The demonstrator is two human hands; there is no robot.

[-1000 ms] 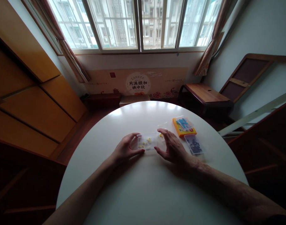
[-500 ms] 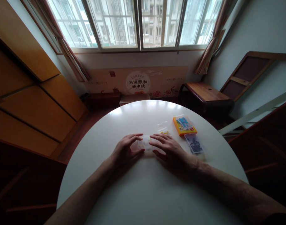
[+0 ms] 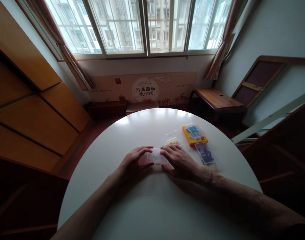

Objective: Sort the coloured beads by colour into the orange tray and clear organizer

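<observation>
A small clear plastic box [image 3: 156,156], with pale contents that are hard to make out, lies on the white round table [image 3: 147,206] between my hands. My left hand [image 3: 135,161] grips its left end, fingers curled along the far side and thumb at the near side. At the other end my right hand [image 3: 179,161] holds it in the same way, its fingers covering the right edge. Just beyond my right hand is a clear case with yellow pieces [image 3: 173,142], partly hidden by the fingers.
To the right lies an orange-yellow box [image 3: 187,137], with a clear case of blue pieces [image 3: 194,131] on top. Nearer sits a clear case of dark pieces [image 3: 204,153]. A wooden side table [image 3: 218,97] stands past the table's far right edge.
The view has shifted slightly, so the table and its things sit a little lower and further left. Both hands keep nearly the same hold on the clear box.
</observation>
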